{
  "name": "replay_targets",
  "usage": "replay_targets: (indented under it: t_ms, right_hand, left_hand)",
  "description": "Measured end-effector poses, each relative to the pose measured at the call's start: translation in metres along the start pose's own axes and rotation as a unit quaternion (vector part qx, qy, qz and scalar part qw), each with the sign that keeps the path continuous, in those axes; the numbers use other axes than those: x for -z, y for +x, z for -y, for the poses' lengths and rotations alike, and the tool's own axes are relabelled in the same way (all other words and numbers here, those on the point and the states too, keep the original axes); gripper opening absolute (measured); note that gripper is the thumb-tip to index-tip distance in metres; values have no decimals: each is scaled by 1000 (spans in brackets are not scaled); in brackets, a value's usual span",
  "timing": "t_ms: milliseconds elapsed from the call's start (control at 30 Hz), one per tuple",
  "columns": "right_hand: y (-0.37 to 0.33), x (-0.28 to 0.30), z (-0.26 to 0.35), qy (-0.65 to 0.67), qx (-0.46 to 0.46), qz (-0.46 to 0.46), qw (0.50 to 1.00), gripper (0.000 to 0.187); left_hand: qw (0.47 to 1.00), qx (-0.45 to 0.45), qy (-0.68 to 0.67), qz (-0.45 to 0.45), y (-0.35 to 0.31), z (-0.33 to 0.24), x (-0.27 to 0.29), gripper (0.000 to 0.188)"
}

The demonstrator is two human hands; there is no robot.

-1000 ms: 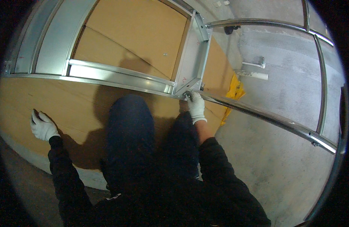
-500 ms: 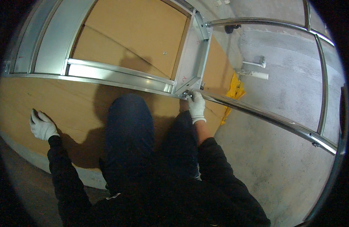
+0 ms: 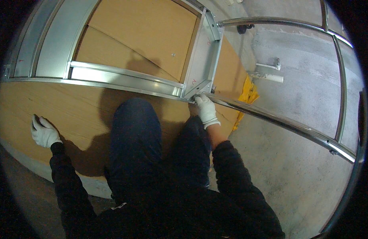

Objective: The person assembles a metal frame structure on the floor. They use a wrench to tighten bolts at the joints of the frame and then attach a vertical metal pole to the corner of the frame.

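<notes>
My right hand, fingers drawn in narrow, is at the frame's near right corner, beside the tube's end; its grip I cannot tell. The frame lies on cardboard. Toward the cardboard's near left corner, my left hand is half curled, contents unclear.

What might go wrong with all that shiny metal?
The right hand is at the corner where the metal frame and the shiny tube come together, so it might get pinched if either one shifts. Also, one knee looks close to the frame's long edge, so it might get bumped.
</notes>
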State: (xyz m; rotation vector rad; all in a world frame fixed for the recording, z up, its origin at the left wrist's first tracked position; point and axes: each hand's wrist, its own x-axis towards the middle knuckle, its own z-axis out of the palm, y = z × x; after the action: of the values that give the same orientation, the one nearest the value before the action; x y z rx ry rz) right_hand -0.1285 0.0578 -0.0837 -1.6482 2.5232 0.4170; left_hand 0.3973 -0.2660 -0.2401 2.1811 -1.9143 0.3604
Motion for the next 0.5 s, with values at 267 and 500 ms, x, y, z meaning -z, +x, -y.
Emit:
replay_targets:
  t_ms: [267,500]
  right_hand:
    - [26,27,-8,-71,172,107,977,14]
    - [53,58,16,-67,90,280,954,18]
  left_hand:
    - [1000,3,-10,0,1,-1,1,38]
    - [1000,-21,-12,-9,3,-4,12,37]
